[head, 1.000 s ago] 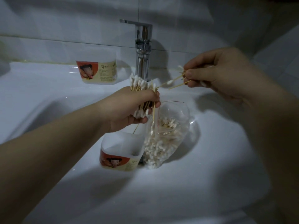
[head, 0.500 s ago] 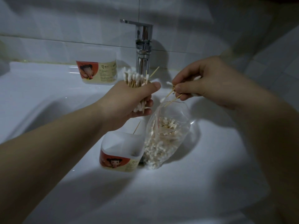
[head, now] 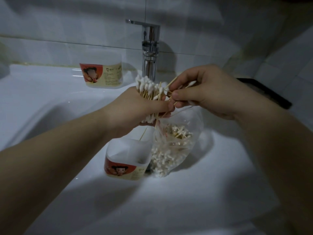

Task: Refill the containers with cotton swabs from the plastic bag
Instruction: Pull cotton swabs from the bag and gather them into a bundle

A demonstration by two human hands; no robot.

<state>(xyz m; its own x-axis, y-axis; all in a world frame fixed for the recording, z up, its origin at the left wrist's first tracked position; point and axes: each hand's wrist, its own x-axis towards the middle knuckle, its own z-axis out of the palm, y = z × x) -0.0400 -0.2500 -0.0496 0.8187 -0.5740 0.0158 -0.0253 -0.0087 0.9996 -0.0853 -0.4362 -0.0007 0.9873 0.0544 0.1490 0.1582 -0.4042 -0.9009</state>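
Observation:
My left hand (head: 135, 109) grips an upright bundle of cotton swabs (head: 149, 88) with wooden sticks, held over the sink. My right hand (head: 203, 94) pinches a few loose swabs between thumb and fingers, right against the bundle. Below the hands a clear plastic bag (head: 171, 150) holding several swabs leans against an open white container (head: 128, 160) with a red and cream label. Its inside looks almost bare. A second labelled container (head: 103, 75) stands on the sink ledge at the back left.
A chrome tap (head: 149, 48) rises behind the hands at the back of the white sink (head: 220, 175). A dark flat object (head: 264, 92) lies on the ledge at the right. Tiled wall stands behind.
My right hand came down and left with its few swabs until it met the bundle in my left hand. My left hand rose slightly and turned the bundle more upright.

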